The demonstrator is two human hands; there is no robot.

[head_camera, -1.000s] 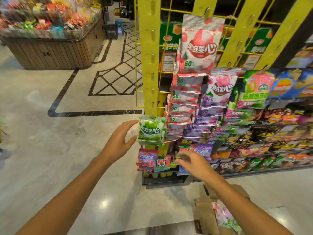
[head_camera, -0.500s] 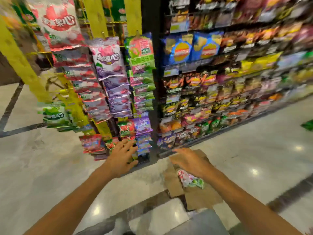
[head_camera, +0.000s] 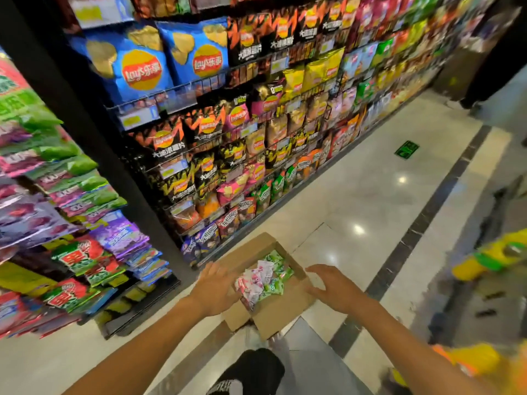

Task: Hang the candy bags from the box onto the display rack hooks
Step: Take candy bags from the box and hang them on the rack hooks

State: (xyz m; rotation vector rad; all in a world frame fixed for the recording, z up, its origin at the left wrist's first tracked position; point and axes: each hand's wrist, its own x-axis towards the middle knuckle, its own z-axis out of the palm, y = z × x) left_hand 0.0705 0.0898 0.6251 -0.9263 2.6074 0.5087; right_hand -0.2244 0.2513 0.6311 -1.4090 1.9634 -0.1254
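both hands over box [head_camera: 281, 317] of candy bags [head_camera: 263, 279]: left hand [head_camera: 216, 289] and right hand [head_camera: 333, 287] fingers spread, holding nothing. blue lay's bags [head_camera: 142, 64] shelved above box.

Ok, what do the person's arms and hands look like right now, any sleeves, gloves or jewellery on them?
Both forearms are bare up to the frame's lower edge: no sleeves show. The left hand and right hand wear no gloves, and no watch, ring or bracelet shows on the wrists or the fingers in view. Nothing is marked or taped on them. The only clothing in view is a dark garment with white lettering at the bottom centre.
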